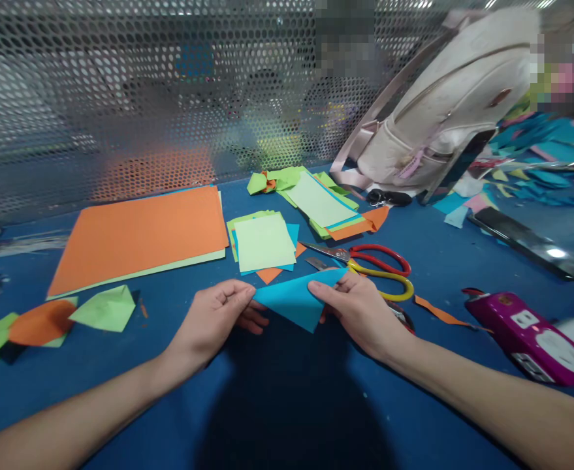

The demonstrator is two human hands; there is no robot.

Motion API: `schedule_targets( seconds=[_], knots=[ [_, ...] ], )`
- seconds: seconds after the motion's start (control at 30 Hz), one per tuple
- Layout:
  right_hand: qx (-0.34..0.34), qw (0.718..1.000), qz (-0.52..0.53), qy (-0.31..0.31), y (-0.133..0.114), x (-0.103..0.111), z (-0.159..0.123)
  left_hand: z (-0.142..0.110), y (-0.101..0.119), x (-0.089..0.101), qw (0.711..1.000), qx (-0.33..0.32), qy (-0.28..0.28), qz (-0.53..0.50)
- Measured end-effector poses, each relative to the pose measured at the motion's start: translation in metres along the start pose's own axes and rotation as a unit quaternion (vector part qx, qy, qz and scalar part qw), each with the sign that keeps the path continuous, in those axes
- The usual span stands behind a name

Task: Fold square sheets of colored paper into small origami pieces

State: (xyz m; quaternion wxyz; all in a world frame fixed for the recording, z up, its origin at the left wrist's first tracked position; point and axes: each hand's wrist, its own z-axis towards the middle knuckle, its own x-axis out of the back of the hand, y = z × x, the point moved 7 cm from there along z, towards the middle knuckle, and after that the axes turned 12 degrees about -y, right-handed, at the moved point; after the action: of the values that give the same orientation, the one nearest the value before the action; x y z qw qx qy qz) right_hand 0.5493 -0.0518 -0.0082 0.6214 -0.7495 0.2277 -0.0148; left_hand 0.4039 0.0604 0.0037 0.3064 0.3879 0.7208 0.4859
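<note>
A sheet of blue paper (pixel 291 299), folded into a triangle, is held above the table between both hands. My left hand (pixel 223 310) pinches its left corner between thumb and fingers. On the other side, my right hand (pixel 358 303) grips the right part, its thumb lying on top of the paper. Just beyond the blue triangle sits a stack of square papers (pixel 266 243), pale green on top with blue, green and orange edges showing. Scissors with red and yellow handles (pixel 382 258) lie behind my right hand, partly hidden by it.
Orange sheets (pixel 144 238) lie at the left, near folded green (pixel 105 308) and orange pieces (pixel 42 323). Paper strips (pixel 320 199) are piled at the back. A backpack (pixel 433 111) leans on the perforated metal panel (pixel 144 98). A phone (pixel 531 243) and a purple case (pixel 531 339) lie right.
</note>
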Motion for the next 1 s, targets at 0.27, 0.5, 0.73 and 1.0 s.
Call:
schedule_targets(
  seconds=[0.27, 0.5, 0.73, 1.0],
  knots=[
    [-0.009, 1.0, 0.017, 0.007, 0.002, 0.002, 0.001, 0.002, -0.008, -0.005, 0.996, 0.01, -0.061, -0.066],
    [0.011, 0.999, 0.035, -0.005, -0.001, -0.002, -0.001, 0.0, -0.01, -0.009, 0.997, 0.023, -0.078, -0.013],
    [0.051, 0.997, 0.058, 0.006, -0.007, 0.002, 0.002, -0.001, -0.009, -0.009, 0.998, 0.028, -0.057, -0.005],
    [0.047, 0.998, 0.026, 0.035, -0.01, 0.01, 0.002, -0.007, -0.009, -0.02, 0.991, 0.07, -0.108, 0.024]
  ],
)
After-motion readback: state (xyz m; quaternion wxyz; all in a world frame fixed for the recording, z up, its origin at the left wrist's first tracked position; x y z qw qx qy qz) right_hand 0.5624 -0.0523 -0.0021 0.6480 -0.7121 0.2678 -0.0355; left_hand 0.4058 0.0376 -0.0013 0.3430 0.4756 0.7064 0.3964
